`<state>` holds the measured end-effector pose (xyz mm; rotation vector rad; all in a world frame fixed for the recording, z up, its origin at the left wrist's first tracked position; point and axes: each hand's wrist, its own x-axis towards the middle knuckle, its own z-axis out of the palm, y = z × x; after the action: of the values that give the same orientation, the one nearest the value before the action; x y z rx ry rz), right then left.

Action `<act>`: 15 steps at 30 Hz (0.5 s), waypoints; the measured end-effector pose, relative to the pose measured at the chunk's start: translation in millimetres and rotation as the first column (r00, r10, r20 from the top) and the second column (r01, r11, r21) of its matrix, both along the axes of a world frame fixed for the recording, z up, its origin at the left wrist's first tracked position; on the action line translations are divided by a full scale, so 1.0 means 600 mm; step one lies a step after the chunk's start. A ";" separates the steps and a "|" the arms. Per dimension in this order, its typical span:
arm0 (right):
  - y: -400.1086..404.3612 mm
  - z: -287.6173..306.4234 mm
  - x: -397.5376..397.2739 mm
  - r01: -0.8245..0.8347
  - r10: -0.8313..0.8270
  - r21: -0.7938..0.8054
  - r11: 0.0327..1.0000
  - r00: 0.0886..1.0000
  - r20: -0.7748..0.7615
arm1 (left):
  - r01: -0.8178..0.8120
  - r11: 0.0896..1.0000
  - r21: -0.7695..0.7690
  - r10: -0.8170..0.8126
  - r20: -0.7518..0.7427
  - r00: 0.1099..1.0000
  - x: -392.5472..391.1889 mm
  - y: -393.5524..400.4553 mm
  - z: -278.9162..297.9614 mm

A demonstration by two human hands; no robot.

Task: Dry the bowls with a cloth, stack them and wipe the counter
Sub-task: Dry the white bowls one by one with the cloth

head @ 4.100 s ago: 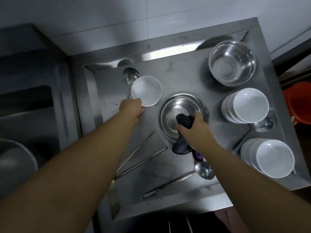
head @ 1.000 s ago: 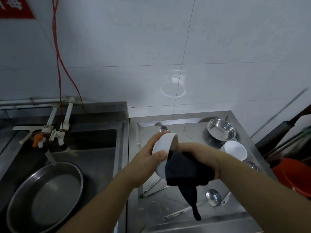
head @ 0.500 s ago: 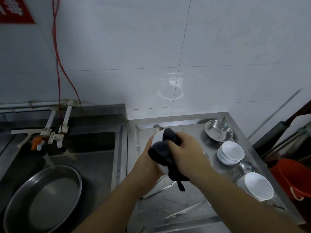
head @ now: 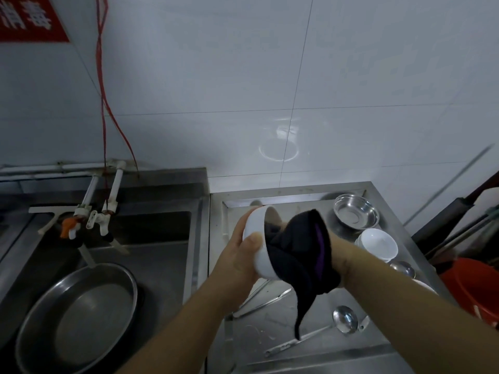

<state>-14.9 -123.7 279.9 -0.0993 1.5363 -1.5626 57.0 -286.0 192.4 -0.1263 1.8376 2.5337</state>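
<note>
A person stands at a steel surface (head: 318,344) beside a sink, drying a white bowl (head: 258,238) held up above it. The left hand (head: 237,261) grips the bowl from outside, thumb curled over its rim, with the opening tipped toward the right. The right hand (head: 339,255) is wrapped in a dark cloth (head: 299,255) and mostly hidden by it; its fingers seem closed on the fabric, pushing a bunch of it into the bowl. Half a second ago the cloth covered the bowl's outside; now it is inside, so the outer wall looks finished and the inner wall is being dried. A tail of cloth hangs below the bowl. To the right of the bowl on the surface sit a stack of white bowls (head: 378,242) and, behind it, a steel bowl (head: 356,211). Below the bowl lies a ladle (head: 344,319). Stacking this bowl and wiping the surface likely remain. A large pan (head: 78,317) rests in the sink, left of the bowl.
</note>
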 end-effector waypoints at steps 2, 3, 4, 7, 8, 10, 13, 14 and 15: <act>-0.004 -0.020 0.012 0.200 -0.187 -0.089 0.976 0.973 0.133 | 0.005 0.998 0.059 -0.006 0.003 1.000 0.006 0.012 -0.006; -0.010 -0.028 0.016 0.247 -0.231 -0.109 0.963 0.962 0.143 | -0.004 0.996 0.090 0.002 0.024 1.000 0.010 0.018 -0.009; -0.017 -0.036 0.020 0.234 -0.229 -0.104 0.967 0.972 0.057 | -0.024 0.994 0.110 0.018 0.050 0.999 0.012 0.023 -0.012; -0.012 -0.072 0.013 0.152 0.213 0.369 0.917 0.596 -0.774 | -0.066 0.991 0.117 0.057 0.080 0.995 0.013 0.031 -0.021; -0.007 -0.083 0.006 0.175 0.421 0.509 0.843 0.375 -0.826 | -0.080 0.992 0.102 0.071 0.082 0.994 0.013 0.031 -0.021; -0.006 -0.077 -0.004 0.145 0.550 0.603 0.785 0.286 -0.785 | -0.114 0.991 0.063 0.109 0.085 0.990 0.010 0.029 -0.018; -0.014 -0.073 -0.013 0.016 0.461 0.548 0.836 0.523 -0.717 | -0.123 0.987 -0.105 0.127 0.026 0.992 0.006 0.020 -0.008; -0.012 -0.069 -0.015 -0.006 0.346 0.463 0.886 0.673 -0.654 | -0.117 0.977 -0.180 0.118 -0.005 0.993 0.004 0.014 -0.004; -0.007 -0.068 -0.015 -0.008 0.207 0.352 0.936 0.820 -0.533 | -0.104 0.966 -0.238 0.100 -0.029 0.995 0.003 0.007 -0.001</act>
<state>-23.8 -127.6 239.2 -0.4873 2.2012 -1.2055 59.0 -281.5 192.0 -0.2064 2.1927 2.3700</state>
